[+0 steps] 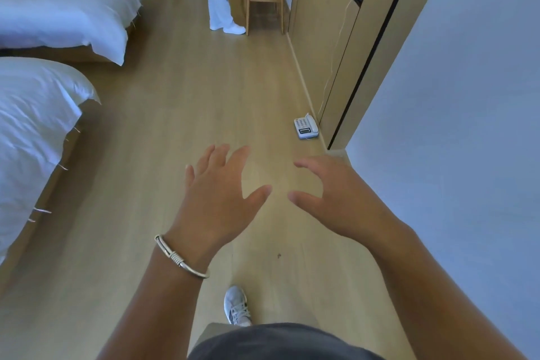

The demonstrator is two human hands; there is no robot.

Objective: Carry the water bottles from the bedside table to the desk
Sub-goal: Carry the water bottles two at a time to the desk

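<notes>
Between the beds (43, 126) and the wall, no water bottles, bedside table or desk can be seen; the person appears to be walking without a load, seemingly to collect them. Reaching the table and taking hold of a bottle comes next. Both arms reach forward over the wooden floor (175, 114), left hand (217, 193) spread flat, right hand (330, 199) loosely curved, each holding nothing. A telephone (306, 126) lies by the wall.

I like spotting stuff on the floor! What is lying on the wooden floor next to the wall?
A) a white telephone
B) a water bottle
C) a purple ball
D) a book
A: a white telephone with its handset and keypad lies on the wooden floor, close to the wooden wall panel; no water bottle shows anywhere.
</notes>
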